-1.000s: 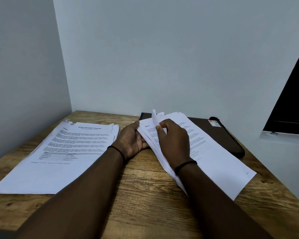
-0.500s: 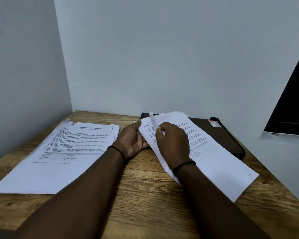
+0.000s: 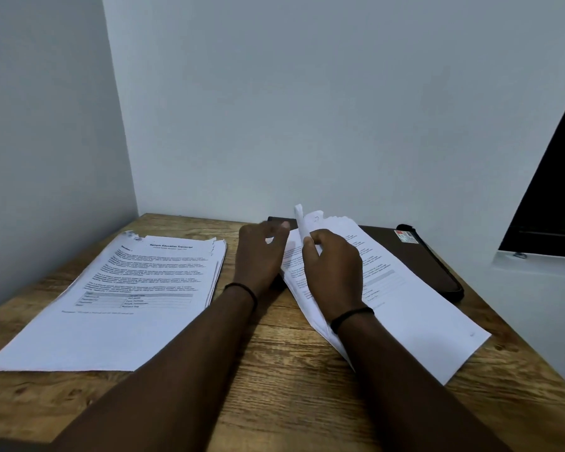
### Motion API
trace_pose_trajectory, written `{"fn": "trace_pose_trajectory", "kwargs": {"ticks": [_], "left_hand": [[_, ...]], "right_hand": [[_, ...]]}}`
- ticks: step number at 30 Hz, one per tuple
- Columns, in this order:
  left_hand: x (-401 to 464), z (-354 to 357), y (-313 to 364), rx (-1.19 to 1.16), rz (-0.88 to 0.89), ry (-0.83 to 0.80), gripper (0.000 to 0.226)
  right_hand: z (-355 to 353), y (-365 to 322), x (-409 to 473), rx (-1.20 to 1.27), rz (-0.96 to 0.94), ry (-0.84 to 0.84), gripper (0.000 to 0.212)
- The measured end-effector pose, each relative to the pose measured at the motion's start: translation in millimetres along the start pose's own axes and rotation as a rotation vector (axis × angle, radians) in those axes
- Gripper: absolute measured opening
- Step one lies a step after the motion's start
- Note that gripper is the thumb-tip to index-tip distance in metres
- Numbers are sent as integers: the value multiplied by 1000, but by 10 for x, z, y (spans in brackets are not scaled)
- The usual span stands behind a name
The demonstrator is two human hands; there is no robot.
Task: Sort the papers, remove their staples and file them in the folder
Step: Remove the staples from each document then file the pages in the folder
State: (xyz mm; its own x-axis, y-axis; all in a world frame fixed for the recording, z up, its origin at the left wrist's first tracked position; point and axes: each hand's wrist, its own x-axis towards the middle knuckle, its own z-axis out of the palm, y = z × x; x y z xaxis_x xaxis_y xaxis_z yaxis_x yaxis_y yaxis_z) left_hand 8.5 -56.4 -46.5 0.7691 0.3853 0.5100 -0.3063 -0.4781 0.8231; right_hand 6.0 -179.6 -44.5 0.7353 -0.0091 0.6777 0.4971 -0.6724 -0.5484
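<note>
At the left of the frame a flat stack of papers (image 3: 111, 308) lies on the wooden counter (image 3: 274, 370), its long axis running from lower left up toward the centre. At centre the left hand (image 3: 258, 252) hovers with fingers loosely curled, gripping nothing, just left of the second stack (image 3: 405, 305). That stack slants from upper centre to lower right, its far end lying over the dark folder (image 3: 437, 265) by the wall. The right hand (image 3: 335, 272) rests on it, fingers pinching an upturned corner (image 3: 302, 225) at the stack's top. The staple likely sits there, just beyond both hands, nearer the right.
</note>
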Motion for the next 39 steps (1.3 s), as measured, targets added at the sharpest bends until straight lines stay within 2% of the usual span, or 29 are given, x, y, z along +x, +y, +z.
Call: {"fn": "trace_pose_trajectory", "kwargs": {"ticks": [1,3,5,8,10,12,14,17,19,21,23,24,26,28,30,32,34,37,39], "left_hand": [[2,17,15,-2,-4,-27,37],[8,60,48,-6,-99,-97,49],[35,117,57,120,-136,-128,49],[93,150,32,217,-124,-122,41],[115,153,19,219,-125,-101,36],[131,136,62,208,-115,-34,32],[161,88,144,101,-73,61,29],[221,-27,361,20,-45,181,36],[269,-169,511,22,46,294,34],[312,-360,673,5,157,376,30],[347,-537,795,0,248,408,27],[360,-652,862,-10,289,417,27],[366,-855,960,-60,365,432,29],[372,-1030,1029,-91,408,431,30],[353,-1180,1115,-121,421,415,35],[315,-1303,1207,-174,411,386,38],[283,-1409,1280,-226,396,361,35],[226,-1541,1357,-302,374,345,25],[199,-1612,1342,-337,349,338,27]], "right_hand": [[2,-3,3,25,12,-7,35],[17,-9,11,80,61,-31,46],[22,12,19,127,88,-29,42],[-39,17,22,153,96,-37,16],[-83,24,25,88,35,-18,32],[-81,28,32,-23,-71,48,45],[-75,29,36,-103,-154,94,57],[-52,23,32,-197,-225,120,73],[-10,48,20,-294,-251,104,70],[14,41,-11,-311,-243,-8,52],[29,48,-12,-188,-136,-154,40],[-1,-6,16,-72,-81,-166,40],[-107,-159,130,151,11,-76,40],[-254,-355,316,324,68,11,51],[-421,-539,479,516,123,26,69],[-580,-697,568,695,129,15,71],[-682,-796,571,852,105,-16,58],[-774,-941,454,983,114,-49,24],[-776,-966,367,1029,131,-33,19]]}}
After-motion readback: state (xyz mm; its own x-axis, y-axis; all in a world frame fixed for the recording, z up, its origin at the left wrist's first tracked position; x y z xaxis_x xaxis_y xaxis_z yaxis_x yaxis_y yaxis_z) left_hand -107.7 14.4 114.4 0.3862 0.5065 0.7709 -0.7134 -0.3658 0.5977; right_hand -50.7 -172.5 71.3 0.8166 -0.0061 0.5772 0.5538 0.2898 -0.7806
